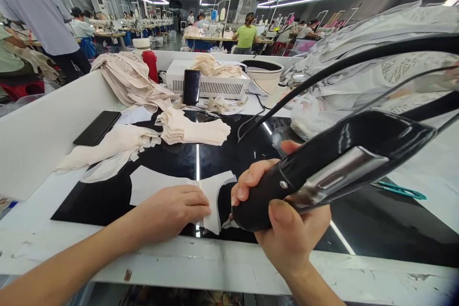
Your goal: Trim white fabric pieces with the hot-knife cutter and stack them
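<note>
My right hand is wrapped round a black corded handheld cutter with a silver lever along its side. Its small metal tip points down at the right edge of a white fabric piece, though whether they touch I cannot tell. My left hand presses on that piece, its fingers bent and close together and its thumb hidden. The piece lies on a glossy black board. Behind it sits a stack of cream fabric pieces, with more loose cream pieces to the left.
A dark phone lies at left; another phone leans upright against a vented white box. Teal-handled scissors lie at right. The cutter's black cable arches over a heap of white lace fabric. People work at sewing tables beyond.
</note>
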The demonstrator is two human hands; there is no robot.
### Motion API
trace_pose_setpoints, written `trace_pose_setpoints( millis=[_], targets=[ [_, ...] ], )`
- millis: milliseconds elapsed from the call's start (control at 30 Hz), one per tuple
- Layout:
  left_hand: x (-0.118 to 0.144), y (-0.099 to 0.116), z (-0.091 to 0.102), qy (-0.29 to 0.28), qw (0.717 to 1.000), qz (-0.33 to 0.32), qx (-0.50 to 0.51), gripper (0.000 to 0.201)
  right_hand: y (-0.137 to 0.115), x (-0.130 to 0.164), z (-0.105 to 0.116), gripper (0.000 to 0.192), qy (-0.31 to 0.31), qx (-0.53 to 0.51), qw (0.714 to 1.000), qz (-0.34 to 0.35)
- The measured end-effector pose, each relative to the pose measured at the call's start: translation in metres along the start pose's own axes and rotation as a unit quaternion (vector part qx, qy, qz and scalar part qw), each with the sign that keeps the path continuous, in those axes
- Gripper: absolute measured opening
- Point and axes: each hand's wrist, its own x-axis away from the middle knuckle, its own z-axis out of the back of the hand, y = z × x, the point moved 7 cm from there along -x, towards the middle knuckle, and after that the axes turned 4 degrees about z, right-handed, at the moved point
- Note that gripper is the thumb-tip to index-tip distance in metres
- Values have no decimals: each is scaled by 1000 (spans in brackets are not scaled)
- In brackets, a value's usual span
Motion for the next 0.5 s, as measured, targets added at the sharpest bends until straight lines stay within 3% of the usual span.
trace_pose_setpoints(
  millis=[233,367,500],
  targets=[
    [-5,10,10,-61,997,-7,52,48,-8,-32,29,29,41,84,994,62],
    [-24,14,21,-28,999,-17,29,44,1,-42,45,32,55,98,991,73],
    [-44,15,13,11,998,-42,-42,32,10,-46,48,36,52,86,992,77]
  ],
)
